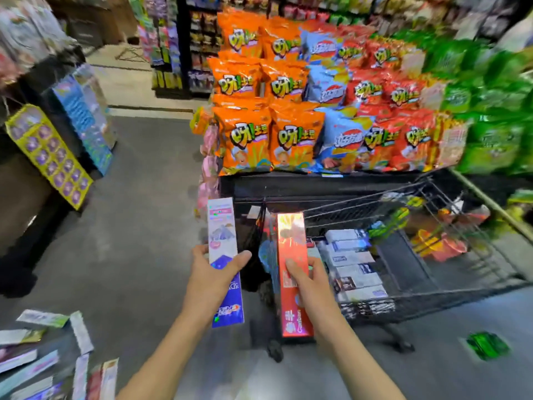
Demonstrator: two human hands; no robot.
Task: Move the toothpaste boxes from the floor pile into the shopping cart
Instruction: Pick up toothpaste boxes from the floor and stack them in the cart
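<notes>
Gripped in the left hand [209,272] is a white-and-blue toothpaste box [224,255], held lengthwise with the thumb across its face and fingers curled round its left edge; a red toothpaste box [292,255] is held likewise in the right hand [310,281], thumb laid on top and fingers wrapped at the right side; both boxes are raised side by side, apart, at the near left corner of the shopping cart [432,306], the red one over its rim; white toothpaste boxes [353,264] are seen stacked in rows inside the cart basket; the floor pile [43,362] of remaining boxes is scattered at the near left, blurred; snack bags [291,140], orange, blue, red and green, are stacked on a display beyond the cart; a green packet [487,345] lies on the floor at the near right.
</notes>
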